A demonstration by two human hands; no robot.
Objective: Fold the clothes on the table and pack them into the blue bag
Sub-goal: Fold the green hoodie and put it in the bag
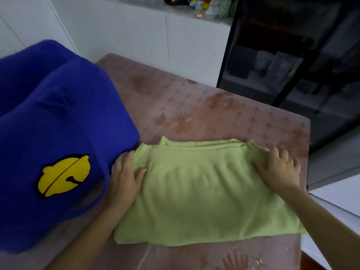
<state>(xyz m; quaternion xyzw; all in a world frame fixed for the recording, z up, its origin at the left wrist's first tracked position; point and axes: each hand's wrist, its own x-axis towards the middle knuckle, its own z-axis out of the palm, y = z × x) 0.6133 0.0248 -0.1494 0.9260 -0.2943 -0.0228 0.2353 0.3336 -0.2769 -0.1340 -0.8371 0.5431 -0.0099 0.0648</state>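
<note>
The left hand lies flat with fingers straight and slightly spread, pressing the left edge of a folded green garment. The right hand rests open on the garment's upper right corner, fingers spread. The garment lies on a table with a pinkish flowered cover. A blue bag bearing a yellow bell patch stands just left, touching the left hand.

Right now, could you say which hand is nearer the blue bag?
Left. The left hand rests beside the blue bag; the right hand is across the green garment.
</note>
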